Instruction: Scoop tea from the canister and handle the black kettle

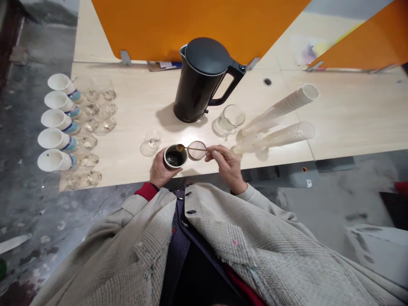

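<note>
My left hand [161, 171] is wrapped around a small round jar [175, 164] with a pale rim and dark loose contents that look like tea leaves. In my right hand [227, 165] is the thin handle of a small spoon [180, 148]. The spoon's bowl is over the jar's rim and seems to carry a little of something brownish. A round lid [197, 150] lies just right of the jar, beneath the spoon handle. Left of the jar stands a clear cup [151, 144] with dark bits at its bottom.
A black kettle [200, 80] stands behind the jar, with a glass mug [230, 120] to its right. Stacks of clear cups [287, 135] and paler cups [282, 106] lie toward the right. Several paper cups [55, 139] and clear cups [91, 142] line the left. An orange divider [197, 25] borders the back.
</note>
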{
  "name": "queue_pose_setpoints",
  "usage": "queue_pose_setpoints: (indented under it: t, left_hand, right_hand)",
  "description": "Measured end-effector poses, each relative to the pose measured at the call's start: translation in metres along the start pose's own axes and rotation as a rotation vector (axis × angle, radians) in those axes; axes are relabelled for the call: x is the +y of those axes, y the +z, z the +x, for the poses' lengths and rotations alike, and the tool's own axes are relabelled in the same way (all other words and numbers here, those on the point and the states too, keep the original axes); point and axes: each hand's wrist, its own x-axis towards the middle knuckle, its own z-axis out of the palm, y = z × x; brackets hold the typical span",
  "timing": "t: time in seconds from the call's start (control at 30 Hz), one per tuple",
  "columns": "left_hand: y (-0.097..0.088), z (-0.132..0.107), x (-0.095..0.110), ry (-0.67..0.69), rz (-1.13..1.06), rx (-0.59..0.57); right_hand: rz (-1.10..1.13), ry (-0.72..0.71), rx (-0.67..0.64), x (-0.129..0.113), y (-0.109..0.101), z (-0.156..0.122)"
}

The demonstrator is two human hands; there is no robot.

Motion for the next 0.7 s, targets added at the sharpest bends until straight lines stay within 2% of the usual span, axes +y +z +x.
queue_pose_setpoints:
  t: [0.13,0.23,0.3,0.4,0.5,0.7]
  left_hand:
    - [-0.001,0.001,-0.001,0.008,-0.009,0.021]
    - [-0.001,0.001,-0.002,0.014,-0.016,0.027]
    - [-0.001,0.002,-0.002,0.003,-0.013,0.024]
    - [-0.001,0.002,-0.003,-0.018,-0.005,0.017]
    - [-0.001,0.002,-0.004,-0.02,0.008,0.021]
    - [0.001,0.002,-0.006,0.001,0.005,0.038]
  right_hand:
    - [0.201,0.072,0.337,0.007,-0.029,0.02]
    - [0.215,0.026,0.582,0.02,-0.057,0.042]
    - [0.19,0.019,0.676,0.031,-0.071,0.056]
    - [0.163,0.054,0.738,0.051,-0.081,0.072]
    - [0.123,0.077,0.761,0.069,-0.079,0.081]
    - [-0.054,0.07,0.681,0.086,-0.072,0.092]
